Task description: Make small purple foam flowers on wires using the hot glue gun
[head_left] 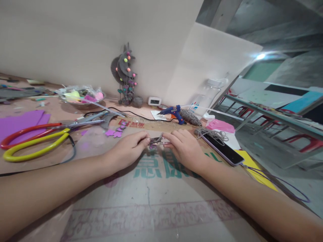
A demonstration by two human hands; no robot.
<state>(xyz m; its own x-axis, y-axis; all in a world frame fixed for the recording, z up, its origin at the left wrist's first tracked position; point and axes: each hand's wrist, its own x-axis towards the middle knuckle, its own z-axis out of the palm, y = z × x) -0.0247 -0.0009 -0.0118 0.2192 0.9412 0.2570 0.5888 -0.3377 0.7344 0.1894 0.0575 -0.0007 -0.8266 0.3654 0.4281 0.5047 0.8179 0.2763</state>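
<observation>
My right hand (185,148) is wrapped round the handles of small scissors (158,141) above the middle of the cardboard sheet (156,188). The blades point left, toward my left hand (130,146). Thumb and finger of my left hand are pinched together at the blade tips; what they hold is too small and hidden to name. A bit of purple shows just below the blades. Small purple cut shapes (117,132) lie on the cardboard beyond my left hand.
Large red and yellow handled scissors (37,141) and purple sheets (22,124) lie left. A blue glue gun (176,112), grey yarn (190,117) and a phone (222,148) are at right. A bowl (80,97), clock (154,101) and moon decoration (123,72) stand behind.
</observation>
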